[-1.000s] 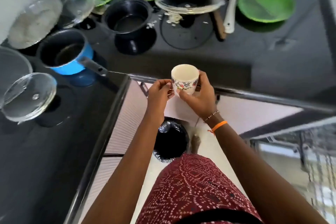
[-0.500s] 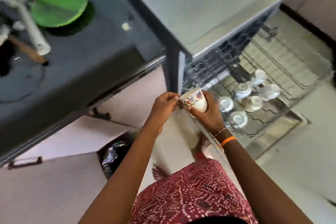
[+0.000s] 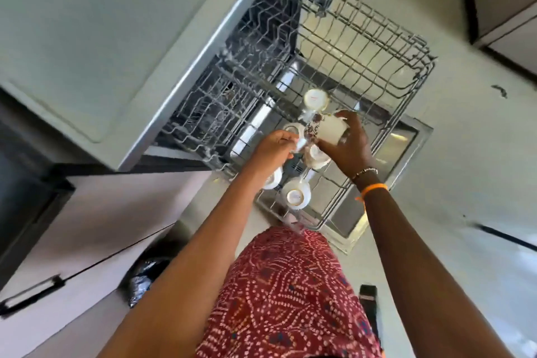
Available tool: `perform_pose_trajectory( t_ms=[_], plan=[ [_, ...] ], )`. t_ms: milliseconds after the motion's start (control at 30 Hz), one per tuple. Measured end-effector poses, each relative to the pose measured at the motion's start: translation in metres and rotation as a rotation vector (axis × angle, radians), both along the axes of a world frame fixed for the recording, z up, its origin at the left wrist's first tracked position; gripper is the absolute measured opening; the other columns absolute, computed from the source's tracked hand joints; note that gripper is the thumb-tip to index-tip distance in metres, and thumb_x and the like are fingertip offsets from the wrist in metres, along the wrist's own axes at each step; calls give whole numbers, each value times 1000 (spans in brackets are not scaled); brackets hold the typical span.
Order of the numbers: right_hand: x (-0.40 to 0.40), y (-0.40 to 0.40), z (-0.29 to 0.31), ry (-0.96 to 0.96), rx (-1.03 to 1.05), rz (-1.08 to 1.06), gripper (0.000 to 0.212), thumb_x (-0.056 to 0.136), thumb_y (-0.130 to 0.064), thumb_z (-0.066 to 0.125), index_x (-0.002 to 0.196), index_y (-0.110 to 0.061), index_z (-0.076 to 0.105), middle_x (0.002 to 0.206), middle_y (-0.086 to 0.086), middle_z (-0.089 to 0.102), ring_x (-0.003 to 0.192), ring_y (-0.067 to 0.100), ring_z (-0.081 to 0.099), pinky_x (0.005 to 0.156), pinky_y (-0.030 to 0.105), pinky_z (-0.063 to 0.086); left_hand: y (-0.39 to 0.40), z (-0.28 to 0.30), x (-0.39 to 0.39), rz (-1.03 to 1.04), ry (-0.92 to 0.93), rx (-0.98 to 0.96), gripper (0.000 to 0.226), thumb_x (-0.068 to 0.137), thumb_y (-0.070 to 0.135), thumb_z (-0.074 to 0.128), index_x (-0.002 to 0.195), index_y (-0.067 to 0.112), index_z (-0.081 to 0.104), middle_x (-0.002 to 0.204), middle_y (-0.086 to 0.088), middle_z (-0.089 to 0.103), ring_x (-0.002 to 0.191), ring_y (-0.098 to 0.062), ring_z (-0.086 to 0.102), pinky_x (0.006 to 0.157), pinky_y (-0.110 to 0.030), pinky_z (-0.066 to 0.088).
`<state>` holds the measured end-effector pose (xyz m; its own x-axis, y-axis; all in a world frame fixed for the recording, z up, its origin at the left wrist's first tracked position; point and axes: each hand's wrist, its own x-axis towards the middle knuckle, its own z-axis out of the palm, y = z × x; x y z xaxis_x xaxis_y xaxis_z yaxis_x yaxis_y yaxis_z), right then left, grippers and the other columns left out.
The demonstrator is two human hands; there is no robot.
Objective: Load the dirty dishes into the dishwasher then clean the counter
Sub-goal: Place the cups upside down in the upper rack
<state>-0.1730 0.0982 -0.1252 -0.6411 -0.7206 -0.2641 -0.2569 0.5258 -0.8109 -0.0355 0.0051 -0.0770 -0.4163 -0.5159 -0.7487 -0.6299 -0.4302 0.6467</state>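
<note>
**Flowered cup tipped over the pulled-out rack**

The right hand [image 3: 348,144] is gripping a white cup with a flower pattern [image 3: 327,128], its fingers curled around the cup's body and base. The cup is lying on its side in the air, just above the wire rack [image 3: 377,46] of the open dishwasher, and its patterned rim is pointing toward the left hand [image 3: 271,148]. The left hand is reaching in from the other side with its fingertips drawn together near the cup's rim; the blur there is hiding whether they are pinching the cup or only touching it.

Several white cups are sitting upside down in the rack below the hands: one beyond the held cup [image 3: 315,99], one nearest the person [image 3: 296,194], one partly under the left wrist [image 3: 273,179], and one below the right hand [image 3: 316,157]. The far part of the rack is standing bare.

An orange band [image 3: 373,188] and a thin beaded bracelet [image 3: 364,172] are circling the right wrist. A red patterned garment [image 3: 287,293] is filling the lower middle of the view. A dark bin with a shiny liner [image 3: 148,273] is standing on the floor beside the cabinet fronts at the left.
</note>
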Motion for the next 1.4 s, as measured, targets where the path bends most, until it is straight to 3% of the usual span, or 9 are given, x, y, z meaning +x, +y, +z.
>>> perform_pose_trajectory(
  t_ms=[133,300,600,800,933,1100,1200,1300,1400],
  plan=[
    [-50,-24,-20,106,62,-122,63,61,-24,83,115,-8,55,116,16,51,94,20,50,81,27,43,-18,-15,-32,-31,-32,13,17,92,10,48,88,22,59,90,0,61,73,-8,55,71,-23,44],
    [-99,-59,-47,102,226,-242,66,65,-31,77,121,-14,46,119,11,57,105,30,56,83,34,45,-38,-34,-67,30,-10,48,19,93,3,45,103,12,58,79,2,57,65,-9,49,60,-18,38],
    [-125,-87,-84,190,329,-104,53,77,-22,71,125,-10,51,129,14,44,112,29,51,89,33,42,-53,-59,-78,22,-32,39,24,93,8,45,83,26,58,80,4,60,73,-10,54,70,-27,39],
    [-119,-90,-76,218,414,-83,53,78,-23,71,126,-12,49,134,12,38,120,29,43,90,35,42,-54,-55,-71,50,-15,34,19,95,9,44,93,19,59,84,6,60,71,-8,54,69,-24,42],
    [-85,-94,-59,330,330,-36,35,80,-30,62,110,-12,60,122,14,53,115,33,44,94,32,32,-59,-41,-58,144,29,15,21,95,7,43,109,11,58,85,7,58,75,-7,55,72,-19,45],
    [-7,-98,-22,91,40,14,14,81,-13,61,84,-2,67,85,17,68,81,32,62,74,31,45,-58,-21,-22,273,47,-30,17,96,7,42,97,16,57,84,7,56,75,-7,54,73,-19,44],
    [50,-100,7,-3,47,126,15,87,-11,60,92,2,65,88,20,68,80,29,61,61,21,30,-54,-14,16,388,31,-15,24,96,3,41,82,18,54,76,5,53,63,-3,52,65,-17,42],
    [108,-96,23,-62,94,309,16,88,-11,56,97,-2,65,94,18,69,88,30,63,63,22,32,-37,-6,68,484,60,1,32,93,-6,39,73,18,50,68,0,48,44,1,45,55,-20,32],
    [162,-85,34,-77,154,484,20,88,-14,55,104,-6,64,103,15,68,99,28,61,75,27,38,-5,13,127,590,83,-67,29,92,-3,42,78,20,53,70,1,51,59,-8,47,59,-20,38]
  ],
)
